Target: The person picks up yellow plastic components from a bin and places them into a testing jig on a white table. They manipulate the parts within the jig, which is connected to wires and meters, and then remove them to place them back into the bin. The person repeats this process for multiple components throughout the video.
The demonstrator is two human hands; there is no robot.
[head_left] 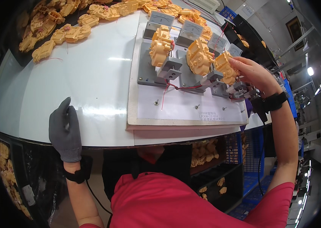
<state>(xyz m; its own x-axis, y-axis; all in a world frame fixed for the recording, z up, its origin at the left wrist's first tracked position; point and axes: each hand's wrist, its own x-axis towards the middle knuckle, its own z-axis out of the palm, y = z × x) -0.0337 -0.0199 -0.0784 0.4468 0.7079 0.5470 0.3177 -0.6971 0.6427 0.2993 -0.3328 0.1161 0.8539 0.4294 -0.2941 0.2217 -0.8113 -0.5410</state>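
My left hand (65, 129), in a grey glove, rests flat on the front edge of the white table (92, 76), holding nothing. My bare right hand (252, 72) reaches to the right end of a white test board (183, 108) and grips a yellow plastic part (226, 67) seated on a grey fixture (215, 78). Two more yellow parts (160, 46) (199, 57) sit on grey fixtures to its left. Small grey dial meters (191, 30) stand behind them, and red wires (175, 88) run across the board.
A long heap of yellow plastic parts (73, 32) lies along the table's far left and back. Under the table are bins of yellow parts (206, 152) and a blue crate (253, 159). A black wrist strap with a cable is on each forearm.
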